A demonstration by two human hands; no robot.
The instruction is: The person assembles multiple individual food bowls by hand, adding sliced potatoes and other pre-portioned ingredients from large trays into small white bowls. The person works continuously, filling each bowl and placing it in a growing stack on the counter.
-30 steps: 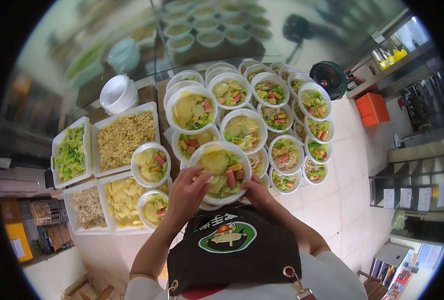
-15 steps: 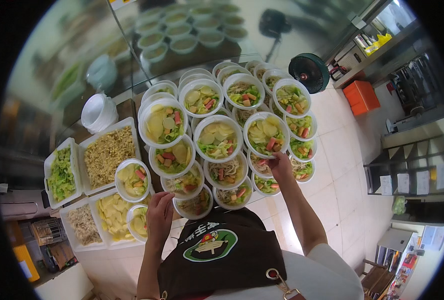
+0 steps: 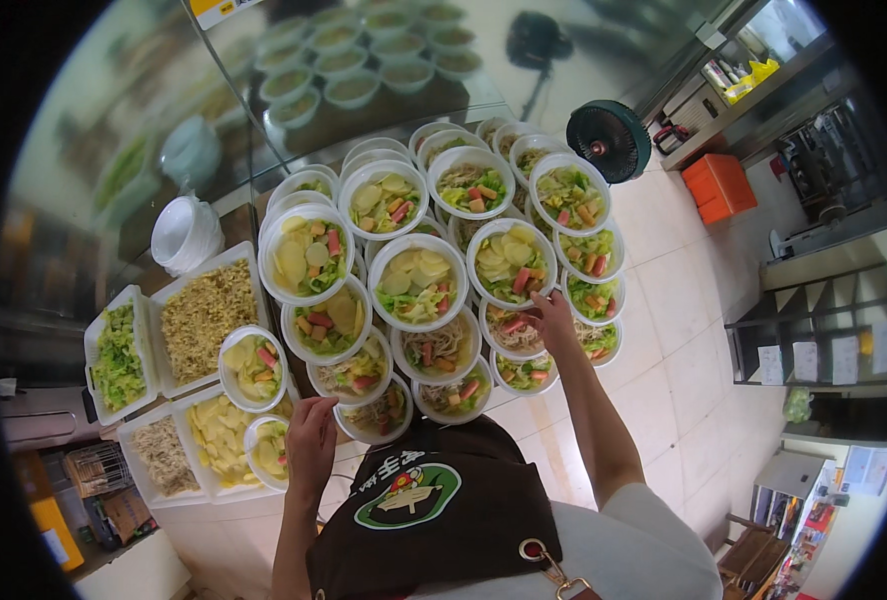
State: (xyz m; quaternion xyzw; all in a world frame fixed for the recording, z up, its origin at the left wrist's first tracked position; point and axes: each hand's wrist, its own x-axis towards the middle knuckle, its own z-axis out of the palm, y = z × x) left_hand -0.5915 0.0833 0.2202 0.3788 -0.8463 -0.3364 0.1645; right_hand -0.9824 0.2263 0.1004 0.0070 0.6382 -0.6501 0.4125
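The fingertips of my right hand [image 3: 554, 320] are bent at the lower right rim of a round white bowl [image 3: 511, 262] with potato slices, lettuce and pink sausage pieces. This bowl rests on top of other filled bowls. My left hand [image 3: 311, 440] hovers beside the near left bowls, its fingers loosely curled together with nothing visible in them. Closest to it is a bowl with shredded topping and sausage [image 3: 376, 412]. Two smaller-looking bowls, one with potato and sausage [image 3: 254, 368] and one partly hidden [image 3: 267, 450], stand over the trays on the left.
White trays hold chopped lettuce [image 3: 119, 355], yellow crumbly food [image 3: 207, 320], pale shreds [image 3: 167, 452] and potato slices [image 3: 226, 430]. Nested white bowls [image 3: 186, 235] stand behind them. A glass pane rises at the back. A dark fan [image 3: 609, 140] and an orange bin [image 3: 719, 188] are at right.
My right hand has shifted slightly up and inward along the bowl's rim, and that bowl has moved a little left. My left hand's fingers have drawn back from the near bowl.
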